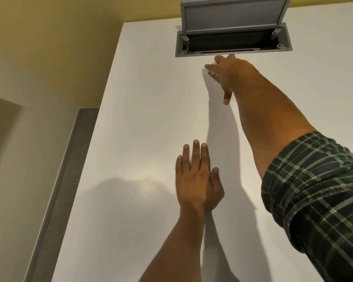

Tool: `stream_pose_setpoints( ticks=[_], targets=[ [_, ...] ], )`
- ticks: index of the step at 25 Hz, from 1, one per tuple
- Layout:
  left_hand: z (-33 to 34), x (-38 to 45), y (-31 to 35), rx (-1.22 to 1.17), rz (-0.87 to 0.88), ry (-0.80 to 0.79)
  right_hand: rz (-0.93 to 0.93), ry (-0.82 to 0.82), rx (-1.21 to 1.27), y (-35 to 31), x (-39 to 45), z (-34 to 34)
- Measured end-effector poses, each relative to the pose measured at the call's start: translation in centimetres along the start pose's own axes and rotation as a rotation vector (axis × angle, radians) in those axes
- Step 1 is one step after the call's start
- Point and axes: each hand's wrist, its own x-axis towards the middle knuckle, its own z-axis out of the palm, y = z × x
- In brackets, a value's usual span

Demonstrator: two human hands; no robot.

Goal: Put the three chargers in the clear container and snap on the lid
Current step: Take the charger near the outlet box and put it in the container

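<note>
fig.: head view over a white desk (151, 139). right hand (229, 75), arm at full stretch, lies just short of the near edge of a grey cable hatch (232, 42) set in the far part of the top, its flap (232, 15) tilted up and open. the fingers curl round something small and pale at the tips, w/ a glint of metal; poss. a charger plug, too blurred to say, so whether the grip is clamped or loose cannot be told. left hand (198, 178) rests flat, fingers together, palm down, holding nothing, well apart from the hatch. no clear container or lid in view; chargers not identifiable. hatch long axis runs left-right across the desk; right hand is much the nearer, approaching from the near side. orientation of the held item: cannot tell. judged stage: early, fetching a charger from the hatch area.
</note>
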Motion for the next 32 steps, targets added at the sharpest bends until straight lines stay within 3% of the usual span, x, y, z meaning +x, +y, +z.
stream_pose_setpoints(
  ticks=[5,9,13,18,24,29,32],
  targets=[
    [-0.1,0.0,-0.4,0.004,0.002,-0.020,0.009,-0.089,0.094,0.8,-0.9,0.8],
    [-0.2,0.2,-0.8,-0.015,0.030,0.004,0.028,0.073,-0.037,2.1,-4.4,2.5],
    [-0.6,0.0,-0.7,0.024,0.028,0.009,0.183,0.112,0.040,1.2,-9.4,4.4],
    [-0.7,-0.2,-0.9,0.065,0.040,0.015,0.188,0.197,0.180,-1.7,-16.8,4.5],
    [-2.2,-0.9,-0.1,0.045,0.052,-0.166,0.242,0.402,0.223,-2.9,-27.2,4.7],
    [-5.5,-4.4,-2.6,0.081,0.167,-0.310,0.347,0.431,0.444,-3.3,-34.4,5.0],
    [-7.3,-8.8,-4.0,0.158,0.198,-0.316,0.385,0.460,0.590,-4.8,-39.1,4.5]
  ],
)
